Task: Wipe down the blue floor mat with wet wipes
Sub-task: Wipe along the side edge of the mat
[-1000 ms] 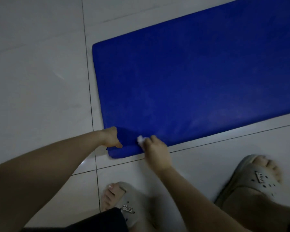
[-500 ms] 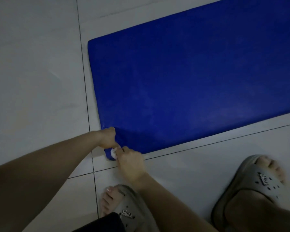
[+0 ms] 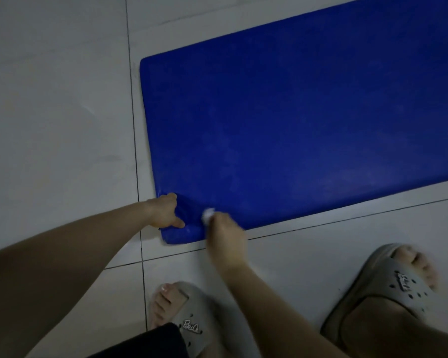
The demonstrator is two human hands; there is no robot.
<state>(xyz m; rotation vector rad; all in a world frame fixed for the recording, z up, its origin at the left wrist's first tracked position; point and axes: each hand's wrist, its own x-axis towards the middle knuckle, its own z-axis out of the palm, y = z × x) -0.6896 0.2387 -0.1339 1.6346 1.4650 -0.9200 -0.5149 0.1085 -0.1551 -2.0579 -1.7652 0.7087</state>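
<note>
- The right hand [image 3: 226,236], blurred, has its fingers curled round a bunched white wet wipe [image 3: 208,214] and presses it onto the mat just inside the near edge.
- The left hand [image 3: 166,211] grips the blue floor mat [image 3: 295,120] at its left edge, close to the near-left corner, with the thumb lying on top and pointing towards the wipe.
- The two hands are near each other but apart, and the mat puckers slightly between them.
- The mat lies on the pale tiled floor [image 3: 57,125] and runs out of view to the right.
- Nearer than the mat, two feet stand on the tiles in grey perforated slippers, the left slipper [image 3: 192,324] and the right slipper [image 3: 393,285].
- A dark garment [image 3: 150,343] shows at the bottom edge.
</note>
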